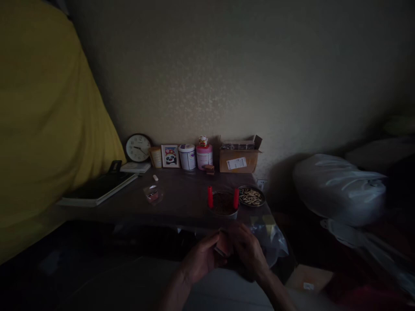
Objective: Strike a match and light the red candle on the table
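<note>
- While the room lies dim, the left hand (pixel 199 259) and right hand (pixel 248 250) meet just short of the worktop's (pixel 181 203) near edge, both pinching a small reddish box (pixel 223 245) between their fingers.
- Just beyond them stands a round pot (pixel 223 204) with two red handles.
- Right of it sits a dish of pale sticks (pixel 251 197).
- Far back, a clock (pixel 138 147) and a cardboard carton (pixel 240 160) line the wall.
</note>
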Action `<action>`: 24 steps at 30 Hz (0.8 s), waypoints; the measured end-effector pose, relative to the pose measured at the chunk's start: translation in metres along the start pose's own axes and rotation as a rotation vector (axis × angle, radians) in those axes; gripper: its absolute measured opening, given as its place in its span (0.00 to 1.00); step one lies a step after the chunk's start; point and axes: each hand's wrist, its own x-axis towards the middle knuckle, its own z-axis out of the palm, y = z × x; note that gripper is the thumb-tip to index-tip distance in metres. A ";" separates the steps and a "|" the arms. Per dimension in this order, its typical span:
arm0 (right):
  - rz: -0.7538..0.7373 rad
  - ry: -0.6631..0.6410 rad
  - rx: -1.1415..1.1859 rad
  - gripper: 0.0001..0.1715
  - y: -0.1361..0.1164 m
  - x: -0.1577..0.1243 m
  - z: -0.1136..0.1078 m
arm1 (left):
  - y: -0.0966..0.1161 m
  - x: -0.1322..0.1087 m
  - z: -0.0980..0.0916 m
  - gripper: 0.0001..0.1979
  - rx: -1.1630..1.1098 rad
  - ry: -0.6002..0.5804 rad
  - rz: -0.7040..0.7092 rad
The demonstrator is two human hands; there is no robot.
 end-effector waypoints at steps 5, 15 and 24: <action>0.026 -0.093 -0.063 0.13 0.004 -0.002 -0.002 | 0.001 -0.002 0.002 0.14 0.073 -0.038 -0.039; 0.015 -0.208 -0.146 0.10 0.006 -0.005 0.001 | -0.001 0.003 -0.012 0.10 0.133 0.120 -0.107; -0.002 -0.227 -0.129 0.10 0.006 -0.007 0.003 | -0.002 0.004 -0.015 0.09 0.118 0.108 -0.081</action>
